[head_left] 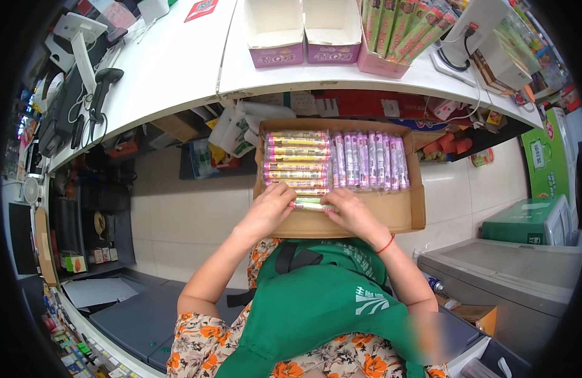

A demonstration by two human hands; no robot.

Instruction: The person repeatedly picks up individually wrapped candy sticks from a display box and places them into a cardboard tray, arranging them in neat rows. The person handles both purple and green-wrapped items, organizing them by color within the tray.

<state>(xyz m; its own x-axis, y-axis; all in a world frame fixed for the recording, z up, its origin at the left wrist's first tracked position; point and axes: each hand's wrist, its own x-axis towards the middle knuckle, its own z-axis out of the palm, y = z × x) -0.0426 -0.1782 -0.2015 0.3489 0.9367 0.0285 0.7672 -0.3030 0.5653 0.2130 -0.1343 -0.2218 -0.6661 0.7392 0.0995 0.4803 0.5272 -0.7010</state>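
A shallow cardboard box (392, 214) lies at my lap, under the counter's edge. Along its left side, yellow-and-pink wrapped snack sticks (297, 159) are stacked crosswise in a column. Purple wrapped snack sticks (368, 160) stand side by side at the back right. At the near end of the yellow column is a green-and-pink wrapped snack stick (308, 205), lying crosswise. My left hand (272, 206) is closed on its left end, and my right hand (351, 213) pinches its right end. The fingertips partly cover both ends.
On the white counter (171, 69) stand two open purple-and-white boxes (275, 53) and a pink box (385, 65) full of green sticks. A barcode scanner (105, 88) is at the left. Plastic bags (240, 129) hang under the counter; a grey cabinet (511, 277) stands at the right.
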